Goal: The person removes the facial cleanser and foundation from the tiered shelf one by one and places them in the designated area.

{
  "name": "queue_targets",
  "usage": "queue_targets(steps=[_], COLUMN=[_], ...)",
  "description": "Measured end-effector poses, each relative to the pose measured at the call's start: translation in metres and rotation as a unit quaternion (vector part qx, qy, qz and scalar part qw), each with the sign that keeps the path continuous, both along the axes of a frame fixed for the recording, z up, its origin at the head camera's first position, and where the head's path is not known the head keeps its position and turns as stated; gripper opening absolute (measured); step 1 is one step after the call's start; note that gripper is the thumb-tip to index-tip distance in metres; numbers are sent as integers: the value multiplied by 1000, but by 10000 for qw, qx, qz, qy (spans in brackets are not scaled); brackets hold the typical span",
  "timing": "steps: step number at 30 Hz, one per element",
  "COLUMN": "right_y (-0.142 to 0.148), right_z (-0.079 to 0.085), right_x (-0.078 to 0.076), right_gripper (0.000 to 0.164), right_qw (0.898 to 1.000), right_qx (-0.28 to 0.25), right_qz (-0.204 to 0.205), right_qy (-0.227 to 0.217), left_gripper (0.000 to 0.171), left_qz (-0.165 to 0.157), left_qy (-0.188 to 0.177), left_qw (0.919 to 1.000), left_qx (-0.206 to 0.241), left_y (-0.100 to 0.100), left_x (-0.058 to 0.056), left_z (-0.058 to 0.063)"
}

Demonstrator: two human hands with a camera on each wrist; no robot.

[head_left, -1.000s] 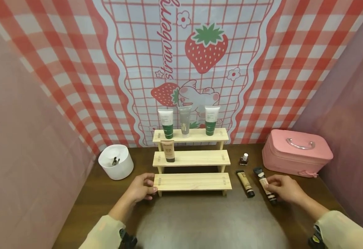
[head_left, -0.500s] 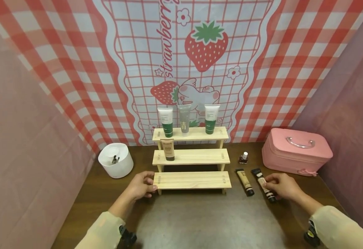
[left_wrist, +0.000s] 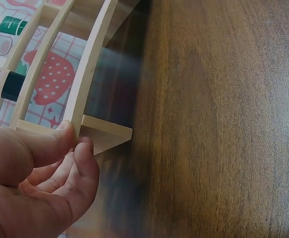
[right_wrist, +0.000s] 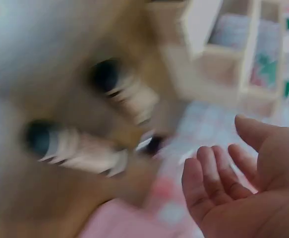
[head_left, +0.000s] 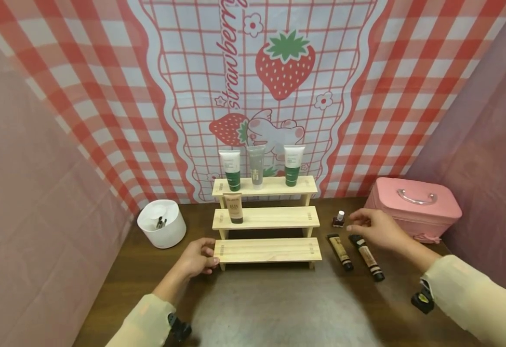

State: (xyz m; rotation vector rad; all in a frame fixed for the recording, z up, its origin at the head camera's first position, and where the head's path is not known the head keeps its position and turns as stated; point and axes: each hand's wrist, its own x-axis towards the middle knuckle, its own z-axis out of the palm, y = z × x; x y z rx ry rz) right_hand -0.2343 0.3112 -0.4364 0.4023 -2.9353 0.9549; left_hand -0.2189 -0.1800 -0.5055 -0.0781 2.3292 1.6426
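My left hand (head_left: 195,258) pinches the left end of the bottom step of a three-tier wooden display shelf (head_left: 268,250); in the left wrist view the thumb (left_wrist: 60,141) lies against the step's edge with fingers curled below. My right hand (head_left: 376,229) hovers with loosely bent fingers, holding nothing, near a small dark nail polish bottle (head_left: 339,220) with a white cap. Below that hand lies a black-capped cosmetic tube (head_left: 367,258), and left of it a similar gold-beige tube (head_left: 339,251). In the right wrist view both tubes are blurred.
On the top step stand two white-and-green tubes (head_left: 231,168) and a grey tube (head_left: 257,166). A beige BB tube (head_left: 235,208) stands on the middle step. A white round container (head_left: 162,224) is at left, a pink case (head_left: 415,205) at right, before a checked cloth backdrop.
My right hand has let go of the black-capped tube and moved up and left, towards the nail polish bottle. The left hand stays on the shelf.
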Motion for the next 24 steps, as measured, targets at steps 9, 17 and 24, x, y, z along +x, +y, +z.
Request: queue_targets(steps=[9,17,24], right_y=[-110,-188,-227], right_z=[39,31,10], right_x=[-29,-44,-51], right_gripper=[37,45,49], right_qw=[9927,9782,9768], right_qx=[-832,-1455,-1593], right_qz=[868,1469,1378], right_qy=[-7,-209,-381], left_gripper=[59,59,56], left_qz=[18,15,118], left_qy=[14,79,2], left_qw=[9999,9995,9992], left_qx=[-131,-321,-385], left_y=[-1,0,1], left_x=[-2,-3,-1], left_z=[1,4,3])
